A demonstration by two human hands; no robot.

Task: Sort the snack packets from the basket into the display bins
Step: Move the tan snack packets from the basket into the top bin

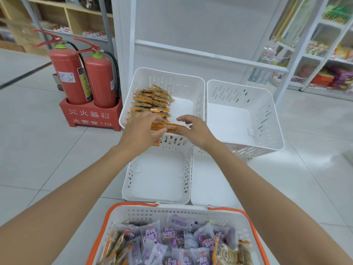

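Basket (172, 213) nearest body: purple packets (168, 236) unsorted. Far-left bin (172, 81): orange packets (150, 100) stood on edge in row, likely to pack tight. Left grip (141, 129) curled on row's near end, bracing it. Right grip (193, 129) pinching near packet (174, 128), squaring it in.

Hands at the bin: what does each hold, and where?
Left hand grips orange packets from above; right hand pinches one packet by its right end.

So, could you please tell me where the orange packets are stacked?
In the head view, the orange packets line the left side of the far-left white bin, right of the fire extinguishers.
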